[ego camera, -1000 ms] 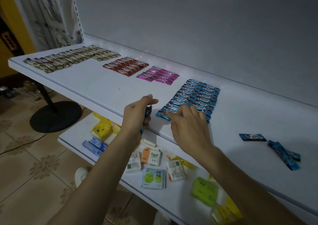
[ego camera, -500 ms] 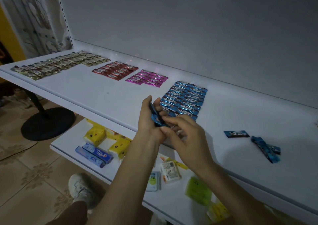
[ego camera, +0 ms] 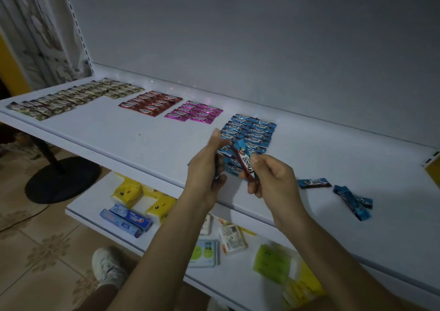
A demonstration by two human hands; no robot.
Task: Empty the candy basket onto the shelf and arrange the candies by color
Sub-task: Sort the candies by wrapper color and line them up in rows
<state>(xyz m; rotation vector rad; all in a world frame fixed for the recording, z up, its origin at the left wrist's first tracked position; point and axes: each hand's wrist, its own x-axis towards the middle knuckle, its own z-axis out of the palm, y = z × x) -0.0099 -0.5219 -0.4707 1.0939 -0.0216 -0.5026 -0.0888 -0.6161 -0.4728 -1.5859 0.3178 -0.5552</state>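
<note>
In the middle of the frame, the right hand (ego camera: 273,182) pinches a blue Choco bar (ego camera: 245,163) between thumb and curled fingers. The bar is tilted, its upper end pointing toward the left hand (ego camera: 202,170). The left hand stands on edge just beside it, thumb raised and fingers curled round a dark, blue-edged bundle of wrappers (ego camera: 217,167). Most of the bundle is hidden against the palm, so it is probably more blue candies, though I cannot tell how many. The two hands are close together but apart, above the front edge of the white shelf (ego camera: 119,141).

Directly behind the hands lies the blue group (ego camera: 254,132), set out in two neat columns. Further toward the upper left come the pink group (ego camera: 195,113), the red group (ego camera: 150,103) and a long gold-brown group (ego camera: 71,99), each well apart from the next. At right of the frame, on the same shelf, a single loose blue candy (ego camera: 314,182) lies flat, and near it lie crossed blue candies (ego camera: 354,202).

The lower shelf (ego camera: 81,206) at lower centre holds yellow tissue packs (ego camera: 126,191) and a toothpaste box (ego camera: 126,220).
</note>
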